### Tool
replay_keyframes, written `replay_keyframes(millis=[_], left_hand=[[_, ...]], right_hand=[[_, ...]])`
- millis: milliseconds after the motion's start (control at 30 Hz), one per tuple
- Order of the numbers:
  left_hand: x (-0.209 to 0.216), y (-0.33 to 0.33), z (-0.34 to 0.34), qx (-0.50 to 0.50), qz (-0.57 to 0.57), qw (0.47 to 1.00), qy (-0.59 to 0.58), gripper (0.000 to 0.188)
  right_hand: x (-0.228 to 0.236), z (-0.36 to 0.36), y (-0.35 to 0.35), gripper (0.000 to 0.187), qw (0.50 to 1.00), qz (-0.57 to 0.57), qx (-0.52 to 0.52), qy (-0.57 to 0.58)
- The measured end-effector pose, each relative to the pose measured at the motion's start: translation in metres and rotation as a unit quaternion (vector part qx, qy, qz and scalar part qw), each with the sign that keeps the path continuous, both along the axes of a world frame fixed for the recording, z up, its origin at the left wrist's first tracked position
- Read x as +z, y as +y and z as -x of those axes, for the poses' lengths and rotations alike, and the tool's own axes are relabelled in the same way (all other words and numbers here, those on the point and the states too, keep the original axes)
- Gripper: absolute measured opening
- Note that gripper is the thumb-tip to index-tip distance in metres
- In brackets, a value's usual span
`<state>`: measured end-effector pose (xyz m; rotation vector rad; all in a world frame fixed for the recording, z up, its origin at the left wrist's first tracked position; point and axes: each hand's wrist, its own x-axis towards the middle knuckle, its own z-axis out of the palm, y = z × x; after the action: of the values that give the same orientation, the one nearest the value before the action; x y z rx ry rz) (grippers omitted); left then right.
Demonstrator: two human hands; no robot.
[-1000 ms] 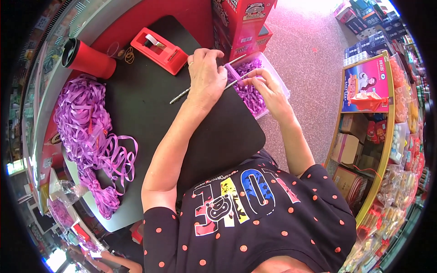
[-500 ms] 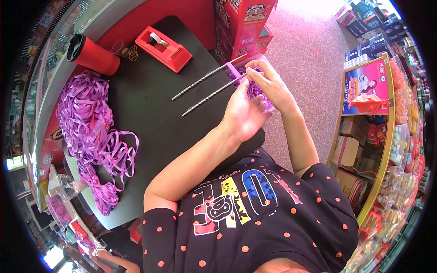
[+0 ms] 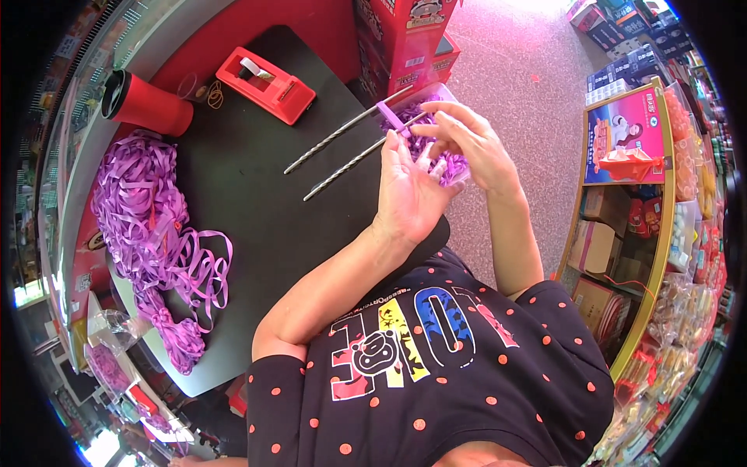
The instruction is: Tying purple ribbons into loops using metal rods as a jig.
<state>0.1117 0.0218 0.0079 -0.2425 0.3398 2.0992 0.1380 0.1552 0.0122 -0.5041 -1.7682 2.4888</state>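
Two long twisted drill bits (image 3: pixel 334 144) lie side by side, tips toward the table's middle, with a purple ribbon (image 3: pixel 391 118) spanning them. My left hand (image 3: pixel 408 194) is palm up below the near bit, its thumb and fingertip closed on the ribbon's edge there. Over the far side of that bit bends my right hand (image 3: pixel 482 152), its fingertips curled at the ribbon and the index finger raised. The fingers partly hide what they grip. Beneath both hands sits a clear container (image 3: pixel 440 92) full of purple ribbon pieces.
A big heap of purple ribbon (image 3: pixel 144 202) covers the left of the black table (image 3: pixel 257 194). Behind it are a red tumbler (image 3: pixel 156 105), rubber bands (image 3: pixel 215 95) and a red tape dispenser (image 3: pixel 292 101). Red boxes (image 3: pixel 405 39) stand beyond; a goods shelf (image 3: pixel 622 233) is right.
My right hand has lifted slightly and its fingers have spread more. More of the ribbon pieces shows under the hands. The whole view has shifted a little.
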Motion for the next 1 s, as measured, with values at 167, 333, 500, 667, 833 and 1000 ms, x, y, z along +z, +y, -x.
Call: replay_keyframes(millis=[167, 333, 500, 667, 833, 1000], left_hand=[[0.002, -0.004, 0.001, -0.007, 0.023, 0.999, 0.029, 0.086], [0.002, -0.003, -0.002, -0.002, 0.014, 1.000, 0.025, 0.090], [0.001, -0.007, -0.006, 0.006, -0.004, 0.999, 0.035, 0.086], [0.002, -0.009, -0.005, -0.005, -0.055, 0.997, 0.047, 0.074], [-0.067, 0.018, -0.008, -0.007, -0.394, 0.919, -0.008, 0.077], [-0.011, -0.005, -0.004, -0.035, -0.028, 0.997, 0.068, 0.083]], right_hand=[[0.016, 0.013, 0.010, 0.025, 0.973, -0.192, -0.064, 0.110], [0.042, 0.058, -0.006, 0.024, 0.953, -0.258, -0.017, 0.156], [0.046, 0.126, -0.043, 0.027, 0.913, -0.362, 0.080, 0.169], [0.028, 0.183, -0.064, 0.029, 0.914, -0.371, 0.107, 0.127], [0.041, 0.200, -0.077, 0.024, 0.936, -0.288, 0.203, -0.013], [0.035, 0.203, -0.072, 0.021, 0.931, -0.299, 0.207, -0.007]])
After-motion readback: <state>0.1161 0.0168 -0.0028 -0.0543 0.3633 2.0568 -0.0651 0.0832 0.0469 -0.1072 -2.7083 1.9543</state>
